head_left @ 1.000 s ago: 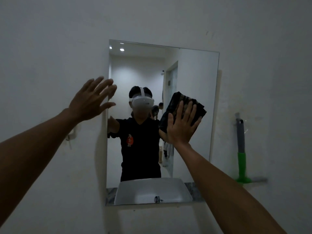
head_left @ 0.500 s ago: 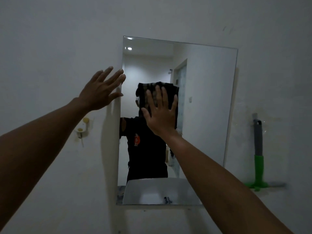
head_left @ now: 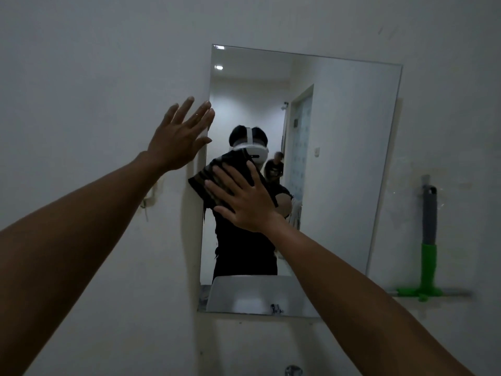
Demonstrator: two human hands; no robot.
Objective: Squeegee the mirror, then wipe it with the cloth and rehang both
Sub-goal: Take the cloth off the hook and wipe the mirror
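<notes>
A frameless rectangular mirror [head_left: 341, 158] hangs on the white wall. My right hand [head_left: 244, 202] lies flat on a dark folded cloth [head_left: 214, 172] and presses it against the glass near the mirror's left edge. My left hand [head_left: 179, 137] rests open on the wall, fingers spread, fingertips touching the mirror's left edge. The squeegee [head_left: 429, 240], with a grey and green handle, hangs on the wall to the right of the mirror, its blade at the bottom.
A small wall hook [head_left: 151, 196] sits left of the mirror, partly hidden behind my left forearm. The mirror reflects a white sink, a doorway and a person standing behind. A metal tap top [head_left: 294, 370] shows at the bottom edge.
My right hand has slid the cloth across the glass from the middle right to the left edge and a little lower. My left hand stays on the wall by the mirror's edge.
</notes>
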